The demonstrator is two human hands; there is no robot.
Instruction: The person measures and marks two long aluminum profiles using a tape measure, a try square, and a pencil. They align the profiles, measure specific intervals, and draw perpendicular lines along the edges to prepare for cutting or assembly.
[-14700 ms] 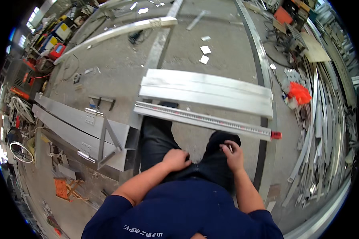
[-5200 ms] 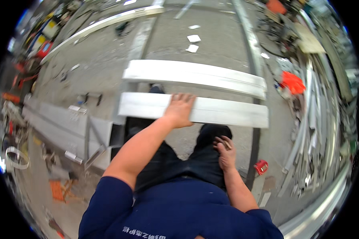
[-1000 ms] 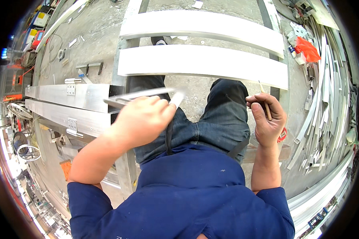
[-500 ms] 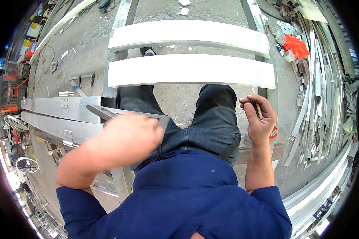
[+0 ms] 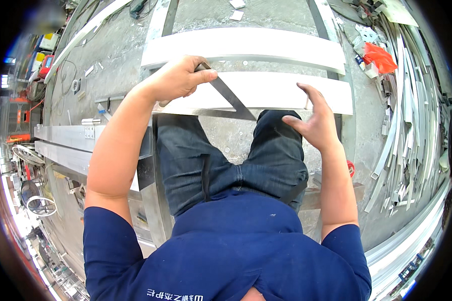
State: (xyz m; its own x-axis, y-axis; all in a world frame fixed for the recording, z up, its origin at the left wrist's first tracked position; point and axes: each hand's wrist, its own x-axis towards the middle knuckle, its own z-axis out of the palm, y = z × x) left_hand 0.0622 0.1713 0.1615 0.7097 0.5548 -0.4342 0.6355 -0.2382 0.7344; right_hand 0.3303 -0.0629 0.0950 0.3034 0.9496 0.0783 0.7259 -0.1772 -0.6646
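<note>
My left hand (image 5: 178, 80) is closed on the upper corner of a dark metal set square (image 5: 227, 94), a hollow triangle. It is held over the left part of the near white bar (image 5: 273, 93), its lower edge along the bar's near edge; I cannot tell whether they touch. My right hand (image 5: 319, 123) is over the right end of that bar, thumb and index finger spread apart. The thin tip of a pencil (image 5: 307, 104) shows beside the index finger; the rest is hidden by the hand. A second white bar (image 5: 246, 44) lies parallel beyond.
The bars rest across two metal rails, the right one (image 5: 331, 22) running away from me. Metal profiles with hinges (image 5: 68, 135) lie at my left. Long metal offcuts (image 5: 399, 100) and a red plastic bag (image 5: 379, 57) cover the floor at right. A red tape roll (image 5: 350, 168) sits by my right forearm.
My left hand has carried the set square from over the profiles at left forward onto the near white bar. My right hand has moved forward and left, its thumb and index finger spreading.
</note>
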